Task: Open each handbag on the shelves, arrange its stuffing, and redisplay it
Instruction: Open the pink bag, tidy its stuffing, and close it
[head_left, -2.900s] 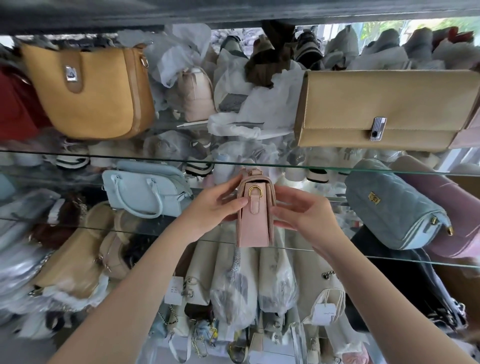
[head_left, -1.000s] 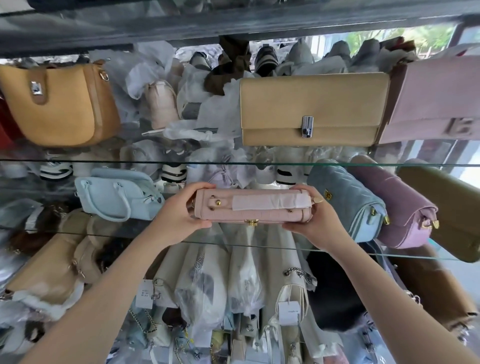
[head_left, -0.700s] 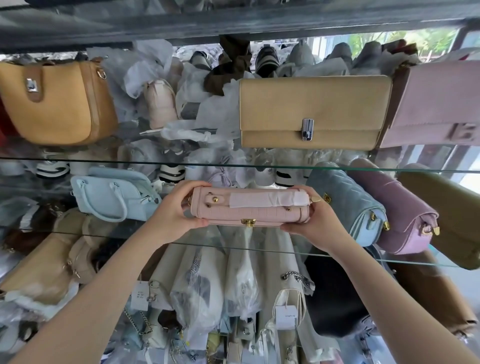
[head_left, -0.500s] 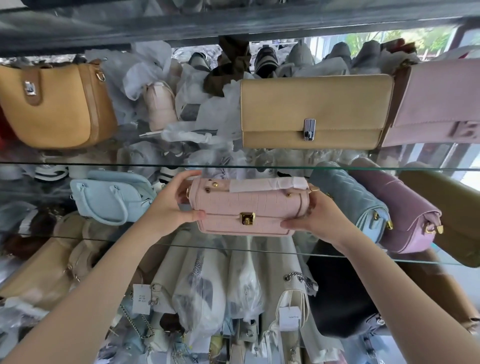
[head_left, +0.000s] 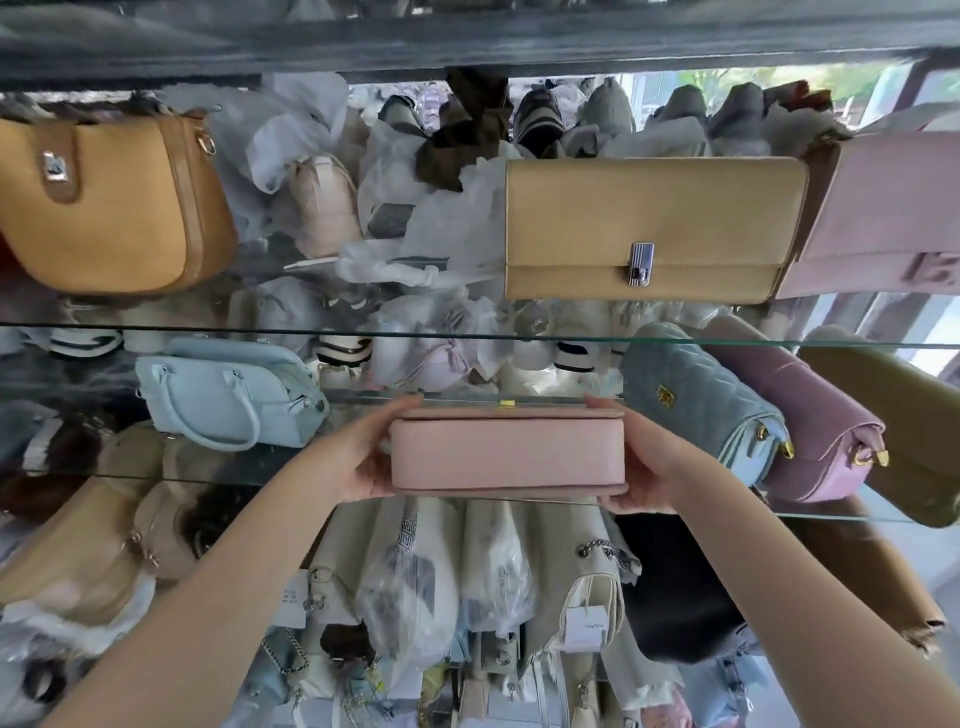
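I hold a small pale pink handbag (head_left: 506, 453) level between both hands, at the front edge of the lower glass shelf (head_left: 156, 475). Its plain underside faces me, and a gold clasp peeks over its far top edge. My left hand (head_left: 370, 457) grips the bag's left end with the thumb on top. On the right end, my right hand (head_left: 636, 462) clamps the bag the same way. The bag is closed and its stuffing is hidden.
A light blue handbag (head_left: 228, 389) stands left of the pink one; a quilted grey-blue bag (head_left: 701, 395) and a mauve bag (head_left: 810, 426) lie right. On the upper glass shelf (head_left: 156, 326) sit a mustard bag (head_left: 114, 202), a tan clutch (head_left: 649, 228) and a pink clutch (head_left: 893, 208). Wrapped bags hang below.
The pink bag has tipped from showing its clasp front to showing its underside, and both hands have pushed it forward and slightly lower, to the lower shelf's edge.
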